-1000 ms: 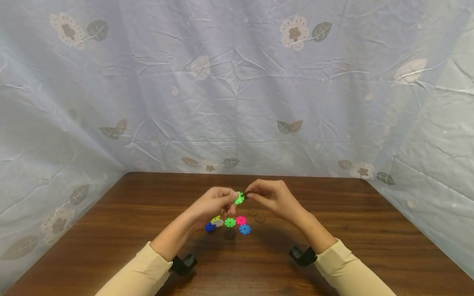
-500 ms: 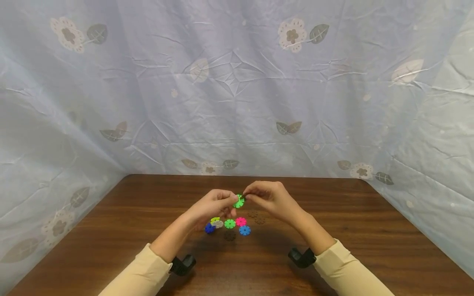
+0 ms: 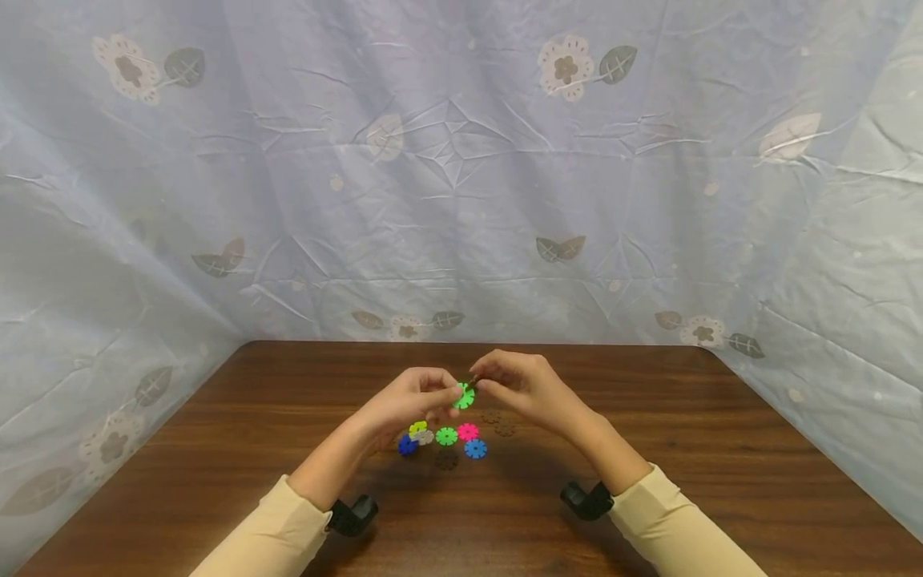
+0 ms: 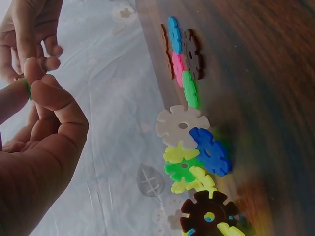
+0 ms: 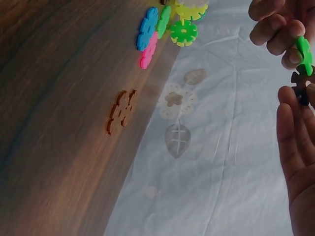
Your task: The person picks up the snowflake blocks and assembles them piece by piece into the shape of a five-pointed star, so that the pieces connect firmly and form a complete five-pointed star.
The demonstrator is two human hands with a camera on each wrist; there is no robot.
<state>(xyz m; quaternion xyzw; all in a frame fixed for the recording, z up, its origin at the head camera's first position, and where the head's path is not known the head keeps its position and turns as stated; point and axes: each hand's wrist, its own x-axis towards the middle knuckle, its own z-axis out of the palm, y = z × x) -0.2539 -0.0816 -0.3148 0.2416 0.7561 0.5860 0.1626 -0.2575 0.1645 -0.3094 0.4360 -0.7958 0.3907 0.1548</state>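
Between thumb and fingers my left hand (image 3: 414, 398) pinches a bright green notched disc (image 3: 465, 397), raised over the table. My right hand (image 3: 525, 386) pinches a dark brown notched disc (image 5: 301, 77) at its edge. In the right wrist view the two discs meet at their rims, the brown one at an angle to the green. Fingers cover much of both. Below them on the table lie a second green disc (image 3: 446, 436), a pink disc (image 3: 468, 432), a light blue disc (image 3: 475, 449) and a dark brown disc (image 3: 446, 458).
Nearer the left hand sits a cluster with a white disc (image 4: 182, 126), a dark blue disc (image 4: 210, 151), yellow pieces and a brown disc (image 4: 201, 211). Brown discs (image 5: 121, 112) lie to the right on the wooden table (image 3: 649, 449). A patterned curtain (image 3: 461, 200) surrounds the back.
Both hands stay nearly in place. The green disc has dipped slightly, and the right fingers and brown disc have shifted a little left against it.
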